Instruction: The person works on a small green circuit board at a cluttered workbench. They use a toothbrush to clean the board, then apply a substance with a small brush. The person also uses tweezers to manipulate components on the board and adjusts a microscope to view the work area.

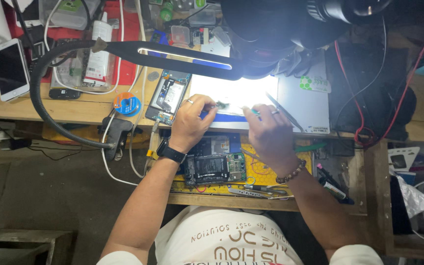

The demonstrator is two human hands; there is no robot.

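Both hands work under the lamp (187, 53): left hand (191, 122) pinches a small part (220, 104), right hand (270, 133) grips a tool (252, 111); an opened phone (168, 96) lies left of the lamp's glare.

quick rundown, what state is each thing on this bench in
lamp: lit, bent over the mat
left hand: pinching a small part, too bright to identify
right hand: holding a thin tool
white phone: screen dark, face up
opened phone: back off, insides showing
dismantled phone: open, board and battery exposed
tweezers: lying unused
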